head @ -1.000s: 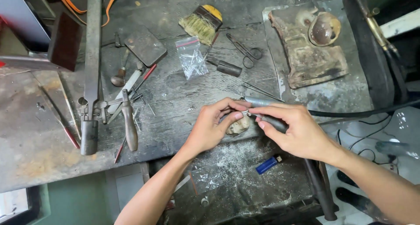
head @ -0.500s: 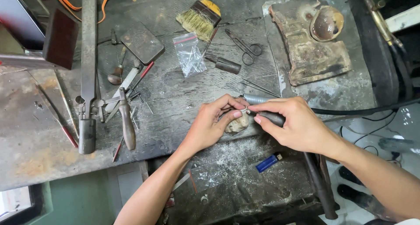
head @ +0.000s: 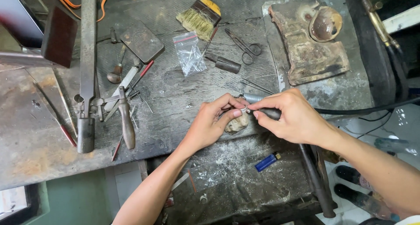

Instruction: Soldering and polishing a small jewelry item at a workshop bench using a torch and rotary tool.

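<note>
Two hands meet at the front edge of the workbench [head: 39, 159], fingertips nearly touching. Left hand [head: 214, 122] pinches a tiny silvery piece [head: 246, 109] between thumb and forefinger, fingers closed tight on it, the piece sitting just above a worn wooden bench peg [head: 237, 123]. Right hand [head: 291, 117] is wrapped around a dark rotary handpiece [head: 267, 112], fingers closed on the grip, tip aimed at the piece; its black cable [head: 363, 109] runs off to the right. Too small to tell what the piece is exactly, or whether the tip touches it.

Doing this well likely means bracing both hands against the peg, keeping the pinch firm and feeding the tip lightly so the piece does not spin out.

Outward: a blue lighter [head: 267, 162] lies on the lower tray among pale filings. Behind the hands sit small scissors [head: 245, 47], a clear zip bag [head: 189, 53], a brush [head: 199, 18] with pale bristles and a scorched soldering block [head: 308, 54]. Far left lie a long metal tool [head: 87, 72], pliers with a wooden-looking handle [head: 127, 124] and thin red-tipped files [head: 65, 133].
</note>
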